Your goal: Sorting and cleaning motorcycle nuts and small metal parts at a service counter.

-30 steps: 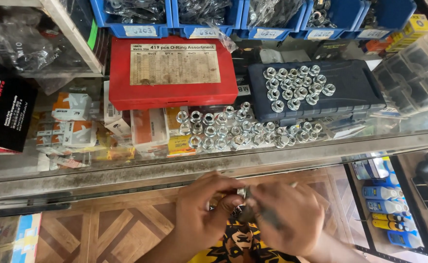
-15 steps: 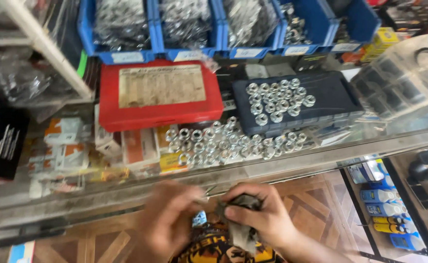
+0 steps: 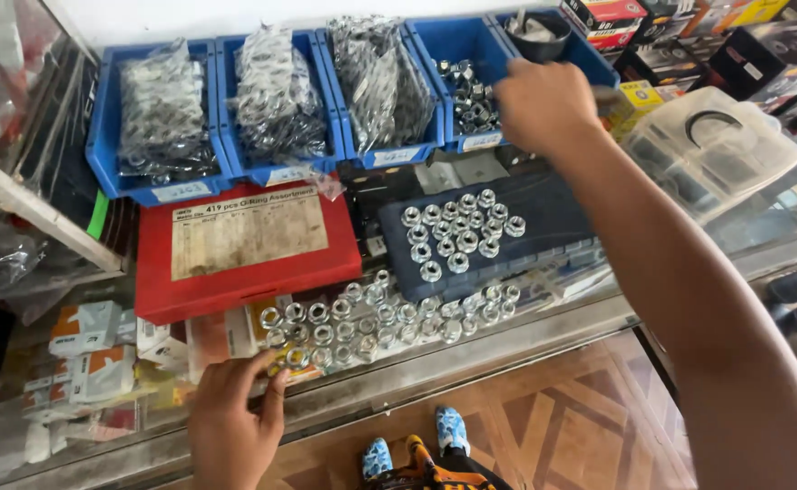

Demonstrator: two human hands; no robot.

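My right hand (image 3: 543, 104) reaches far up over the blue bin (image 3: 464, 50) of loose silver nuts, fingers curled downward; whether it holds anything is hidden. My left hand (image 3: 231, 417) rests on the glass counter's front edge, fingers spread, fingertips touching the nearest flanged nuts (image 3: 326, 327) laid out in rows on the glass. More nuts (image 3: 460, 236) stand in rows on a dark blue case (image 3: 552, 218) below my right forearm.
A red flat box (image 3: 244, 249) lies left of the dark case. Three blue bins (image 3: 271, 91) hold bagged metal parts. A clear plastic organiser (image 3: 716, 150) sits at right, small boxes behind it. Packets (image 3: 90, 354) show under the glass at left.
Both hands were together low at the counter front, handling something small. Now the right hand has stretched up to the bin of nuts and the left has settled on the glass.
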